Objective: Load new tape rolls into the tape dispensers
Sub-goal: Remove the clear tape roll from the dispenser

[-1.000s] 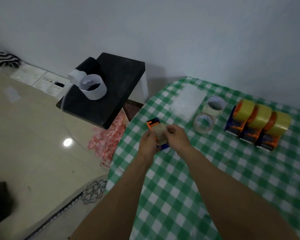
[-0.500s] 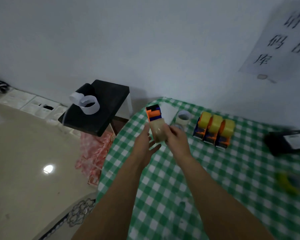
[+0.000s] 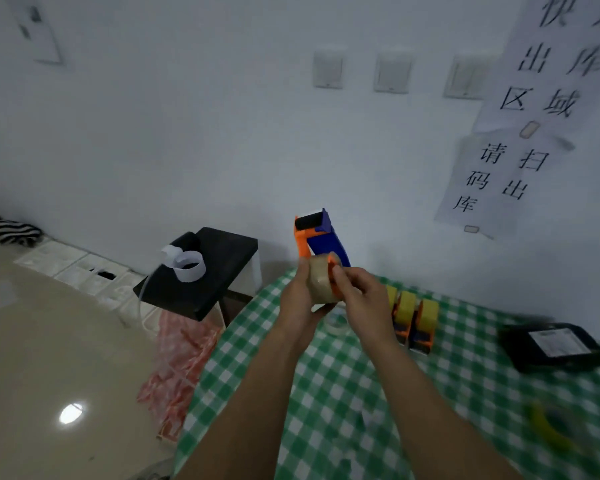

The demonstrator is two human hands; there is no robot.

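Tape dispenser point(image 3: 321, 237) upright at frame centre; left grip point(image 3: 297, 299) wraps tape roll point(image 3: 321, 285), right grip point(image 3: 359, 296) pinches its rim. Risk: skewed push seats roll crooked.

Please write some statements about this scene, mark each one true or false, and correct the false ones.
1. The left hand and right hand grip the tape roll on the raised dispenser. True.
2. That roll is bright yellow. False: it is pale tan.
3. Three loaded dispensers stand on the checked table. True.
4. The paper loop lies on the floor. False: it sits on the black stool.
5. The black parcel lies left of the hands. False: it lies to their right.
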